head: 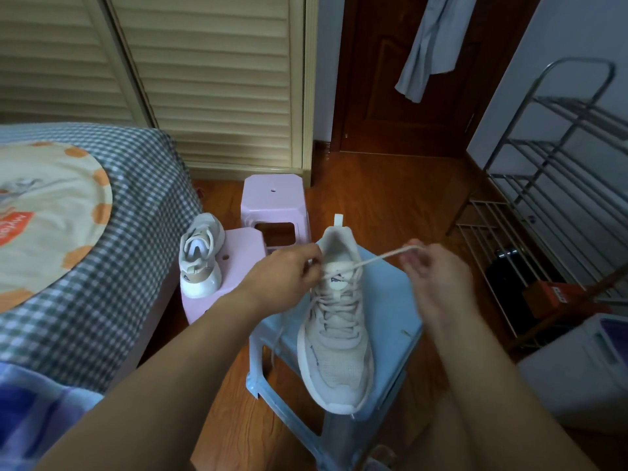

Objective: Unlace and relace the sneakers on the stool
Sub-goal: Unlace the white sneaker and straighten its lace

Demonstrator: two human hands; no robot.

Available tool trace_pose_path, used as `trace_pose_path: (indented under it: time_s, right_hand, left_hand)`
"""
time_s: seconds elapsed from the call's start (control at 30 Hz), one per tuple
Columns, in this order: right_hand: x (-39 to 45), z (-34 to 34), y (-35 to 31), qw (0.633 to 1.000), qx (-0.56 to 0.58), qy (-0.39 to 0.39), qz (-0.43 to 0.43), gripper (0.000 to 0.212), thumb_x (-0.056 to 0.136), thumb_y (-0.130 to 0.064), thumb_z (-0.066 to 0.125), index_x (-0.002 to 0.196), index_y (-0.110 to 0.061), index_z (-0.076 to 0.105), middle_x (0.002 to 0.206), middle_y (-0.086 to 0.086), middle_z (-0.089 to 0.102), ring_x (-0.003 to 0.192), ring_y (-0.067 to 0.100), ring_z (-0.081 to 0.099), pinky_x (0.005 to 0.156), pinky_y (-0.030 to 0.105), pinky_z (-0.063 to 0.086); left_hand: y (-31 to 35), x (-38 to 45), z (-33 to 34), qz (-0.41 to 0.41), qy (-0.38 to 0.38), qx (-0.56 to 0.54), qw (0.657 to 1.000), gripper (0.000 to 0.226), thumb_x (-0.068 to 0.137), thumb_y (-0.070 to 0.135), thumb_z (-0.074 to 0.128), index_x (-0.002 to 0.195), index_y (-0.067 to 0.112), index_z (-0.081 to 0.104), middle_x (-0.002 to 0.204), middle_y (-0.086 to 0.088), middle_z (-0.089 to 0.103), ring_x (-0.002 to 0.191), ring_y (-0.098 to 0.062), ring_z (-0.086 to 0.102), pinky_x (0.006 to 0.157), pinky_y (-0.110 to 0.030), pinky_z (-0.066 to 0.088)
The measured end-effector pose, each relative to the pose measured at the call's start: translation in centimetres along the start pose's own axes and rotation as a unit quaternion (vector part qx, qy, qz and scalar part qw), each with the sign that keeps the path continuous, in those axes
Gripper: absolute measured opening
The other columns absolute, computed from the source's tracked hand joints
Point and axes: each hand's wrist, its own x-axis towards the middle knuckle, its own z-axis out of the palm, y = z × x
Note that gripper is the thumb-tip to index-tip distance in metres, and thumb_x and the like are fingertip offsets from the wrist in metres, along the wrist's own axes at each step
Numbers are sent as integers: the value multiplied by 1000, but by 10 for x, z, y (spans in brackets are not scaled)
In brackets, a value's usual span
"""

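1. Resting lengthwise on the near blue stool (pixel 390 287), the beige sneaker (pixel 336 338) points its toe at the viewer.
2. Left hand (pixel 289 273) curls its fingers at the top eyelets; the pinch itself is hidden behind the knuckles.
3. Right hand (pixel 431 266), motion-blurred, pinches the lace (pixel 377 258), drawn taut toward the right.
4. Second sneaker (pixel 202 256) stands on a pink stool (pixel 238 266) at left, just beside the bed (pixel 102 232).
5. Metal rack (pixel 557 185) at right is cut off by the frame.
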Motion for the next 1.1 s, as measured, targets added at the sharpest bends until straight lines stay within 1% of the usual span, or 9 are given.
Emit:
trace_pose_path:
  time_s: [0.03, 0.1, 0.17, 0.2, 0.3, 0.33, 0.4, 0.8, 1.1]
  right_hand:
    - [7, -8, -12, 986, 156, 26, 52, 15, 95, 3, 48, 100, 0, 61, 108, 15, 68, 90, 18, 69, 79, 30, 59]
    - [14, -17, -26, 971, 222, 20, 82, 9, 96, -1, 44, 93, -6, 52, 81, 6, 59, 58, 11, 57, 56, 23, 52]
    - [8, -8, -27, 998, -42, -49, 5, 13, 99, -12, 49, 86, -15, 51, 68, -3, 46, 48, 9, 38, 41, 21, 34]
    - [0, -2, -22, 958, -255, -97, -93, 10, 100, -20, 54, 90, -19, 57, 70, -5, 49, 53, 9, 41, 43, 21, 35]
    - [-28, 13, 7, 657, -628, -270, -319, 25, 90, -41, 70, 115, -36, 67, 92, -14, 56, 81, 7, 55, 66, 22, 43]
    - [-34, 16, 17, 597, -666, -284, -346, 30, 89, -44, 70, 118, -36, 68, 96, -13, 55, 86, 10, 57, 69, 26, 44]
    - [-39, 22, 30, 556, -689, -264, -382, 24, 93, -40, 67, 113, -28, 72, 96, -7, 54, 87, 20, 60, 69, 33, 45]
    - [-25, 11, 8, 667, -652, -166, -322, 15, 99, -27, 60, 98, -17, 70, 94, -4, 56, 86, 19, 56, 74, 37, 47]
    - [2, -38, -41, 790, -553, 75, -253, 23, 101, -22, 57, 112, -5, 69, 108, 14, 69, 96, 25, 62, 81, 32, 44]
  left_hand:
    - [0, 0, 1, -15, -5, -39, 999, 8, 101, 32, 53, 95, 32, 58, 90, 7, 64, 75, -8, 59, 66, -28, 50]
    - [2, 2, 3, -48, -16, -120, 992, 9, 100, 34, 58, 95, 30, 63, 95, 6, 65, 79, -9, 60, 67, -24, 47]
    - [4, 4, 5, -78, -30, -177, 981, 10, 100, 36, 60, 96, 30, 66, 98, 3, 64, 81, -9, 59, 67, -23, 44]
    - [4, 4, 5, -91, -35, -199, 975, 10, 100, 37, 60, 96, 30, 67, 97, 3, 63, 77, -9, 57, 66, -22, 42]
    - [5, 3, 4, -111, -42, -238, 964, 11, 98, 41, 62, 99, 32, 68, 96, 0, 65, 69, -7, 54, 62, -21, 42]
    - [5, 3, 4, -114, -42, -244, 962, 12, 98, 42, 62, 100, 33, 68, 97, 0, 66, 70, -8, 55, 63, -23, 43]
    - [5, 4, 5, -118, -35, -237, 964, 12, 97, 43, 62, 100, 34, 69, 98, 1, 67, 78, -12, 60, 68, -26, 48]
    - [10, 5, 1, -129, -19, -176, 976, 8, 96, 40, 65, 96, 32, 67, 93, 6, 67, 74, -10, 62, 57, -16, 43]
    - [15, 5, 4, -120, -20, -151, 981, 10, 96, 37, 66, 97, 28, 69, 102, 6, 66, 90, -14, 64, 66, -20, 46]
